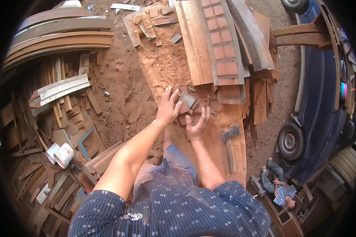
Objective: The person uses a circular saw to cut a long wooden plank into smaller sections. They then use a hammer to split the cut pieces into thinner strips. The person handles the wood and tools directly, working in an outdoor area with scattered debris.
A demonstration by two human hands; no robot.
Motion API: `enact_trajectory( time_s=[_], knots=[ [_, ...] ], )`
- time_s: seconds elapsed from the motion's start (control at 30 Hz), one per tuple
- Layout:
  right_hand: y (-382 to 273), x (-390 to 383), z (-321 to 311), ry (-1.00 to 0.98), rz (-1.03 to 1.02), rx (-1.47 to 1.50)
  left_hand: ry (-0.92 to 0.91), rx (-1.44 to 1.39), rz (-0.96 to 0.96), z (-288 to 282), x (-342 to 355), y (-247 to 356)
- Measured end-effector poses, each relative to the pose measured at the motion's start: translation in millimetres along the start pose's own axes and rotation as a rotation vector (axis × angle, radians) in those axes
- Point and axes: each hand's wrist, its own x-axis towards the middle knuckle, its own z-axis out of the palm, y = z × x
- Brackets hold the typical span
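My left hand (168, 107) is held with its fingers apart at the left edge of a small heap of reddish wood blocks (183, 107). To its right, my right hand (199, 124) has thumb and fingers spread, nothing visible in its grasp. A grey-topped block (188, 100) lies among the pieces between the two hands; whether a fingertip touches it I cannot tell. Beneath is a long wooden workbench (168, 75) strewn with sawdust. A hammer (230, 133) with a dark head and pale wooden handle rests right of my right hand.
Beyond my hands lie a ladder-like frame with reddish blocks (224, 51) and long boards (195, 47). Scrap wood and a white bucket (63, 155) stand at left, with stacked beams (59, 41) behind. A dark blue vehicle (324, 114) and another person (281, 189) are at right.
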Motion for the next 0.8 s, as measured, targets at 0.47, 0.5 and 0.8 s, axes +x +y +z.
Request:
enact_trajectory(
  time_s=[0.47,0.5,0.8],
  knots=[
    [-44.5,25.7,69.7,0.207,0.222,0.404,0.109,-0.090,0.040,-2.9,32.1,9.0],
    [-46.3,27.9,70.2,0.223,0.230,0.411,0.095,-0.130,0.013,0.6,30.8,9.7],
    [-83.2,52.0,73.0,0.250,0.549,0.801,0.234,-0.418,-0.397,-10.9,42.6,26.1]
  ],
)
